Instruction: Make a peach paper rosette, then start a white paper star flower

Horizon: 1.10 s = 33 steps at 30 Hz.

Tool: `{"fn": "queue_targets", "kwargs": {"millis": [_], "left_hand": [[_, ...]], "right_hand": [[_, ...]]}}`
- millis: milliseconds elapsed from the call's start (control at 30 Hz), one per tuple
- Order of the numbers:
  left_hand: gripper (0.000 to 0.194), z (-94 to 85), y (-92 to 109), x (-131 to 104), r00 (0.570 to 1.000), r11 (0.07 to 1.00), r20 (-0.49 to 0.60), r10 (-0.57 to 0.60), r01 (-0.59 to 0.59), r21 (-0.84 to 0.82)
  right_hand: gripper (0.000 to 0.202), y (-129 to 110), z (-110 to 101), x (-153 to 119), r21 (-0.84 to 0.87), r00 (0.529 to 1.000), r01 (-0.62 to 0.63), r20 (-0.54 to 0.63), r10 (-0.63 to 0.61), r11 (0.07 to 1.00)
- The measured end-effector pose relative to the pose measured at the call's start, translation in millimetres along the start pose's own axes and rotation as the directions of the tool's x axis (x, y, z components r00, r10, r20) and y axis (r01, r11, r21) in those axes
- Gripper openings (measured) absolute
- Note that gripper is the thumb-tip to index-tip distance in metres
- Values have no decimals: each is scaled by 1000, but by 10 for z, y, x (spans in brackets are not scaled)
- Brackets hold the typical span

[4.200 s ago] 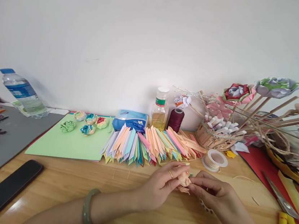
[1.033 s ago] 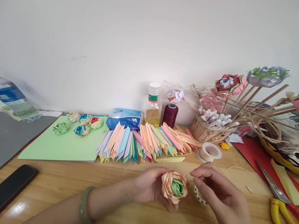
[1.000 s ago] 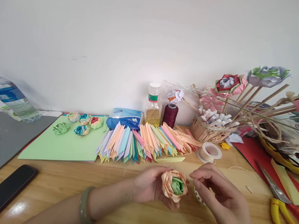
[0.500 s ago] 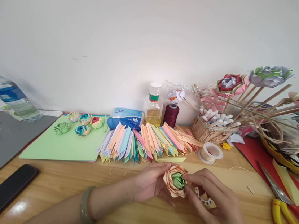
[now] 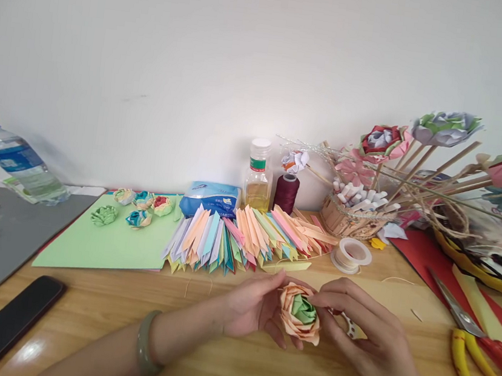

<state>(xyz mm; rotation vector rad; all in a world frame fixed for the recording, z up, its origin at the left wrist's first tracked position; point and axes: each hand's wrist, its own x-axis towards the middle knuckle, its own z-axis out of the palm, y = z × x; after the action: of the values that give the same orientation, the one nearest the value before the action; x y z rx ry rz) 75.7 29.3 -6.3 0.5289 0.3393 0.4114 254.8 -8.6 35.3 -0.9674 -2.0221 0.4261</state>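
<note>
The paper rose (image 5: 300, 312), peach on the outside with a green centre, was held just above the wooden table (image 5: 229, 368), between the two hands and a little right of the middle of the view. The left hand (image 5: 255, 303) cupped it from the left and from beneath: its thumb reached over the upper peach edge, and its fingers curled under the flower, so the rose sat in the crook of that closed grasp with its green centre turned up toward the camera. The right hand (image 5: 359, 329) came in from the right, its thumb and forefinger pressed together on the rose's upper right rim, pinching a peach petal beside the green centre; its other fingers were bent loosely below. A patterned tape roll (image 5: 350, 326) lay partly hidden under the right hand's fingers; whether they touched it could not be told. A green bangle (image 5: 146, 344) circled the left wrist.

Just beyond the hands lay a fan of folded paper strips (image 5: 244, 240) in many colours, with a roll of clear tape (image 5: 351, 254) to its right. Small finished paper roses (image 5: 138, 209) rested on a green sheet (image 5: 107, 243) farther left. A black phone (image 5: 0, 328) lay at the near left edge, and yellow-handled scissors (image 5: 470, 343) at the right.
</note>
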Motion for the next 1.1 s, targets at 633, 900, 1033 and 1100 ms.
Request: {"fn": "queue_targets", "kwargs": {"millis": [633,900,1033,1100], "left_hand": [[38,125,79,-58,980,977,12,197,-195,-85],[35,104,51,-57,982,978,-12,188,-188,-95],[34,82,2,-54,961,964,-72,267,-264,40],[31,79,-4,-46,957,961,-92,277,-273,48]], "right_hand": [[18,-8,34,-67,-137,993,-9,-117,-7,991],[17,12,49,-66,-103,995,-38,-94,28,994],[15,14,64,-59,-110,996,-37,-83,28,993],[15,11,66,-53,-102,997,-37,-68,30,994]]}}
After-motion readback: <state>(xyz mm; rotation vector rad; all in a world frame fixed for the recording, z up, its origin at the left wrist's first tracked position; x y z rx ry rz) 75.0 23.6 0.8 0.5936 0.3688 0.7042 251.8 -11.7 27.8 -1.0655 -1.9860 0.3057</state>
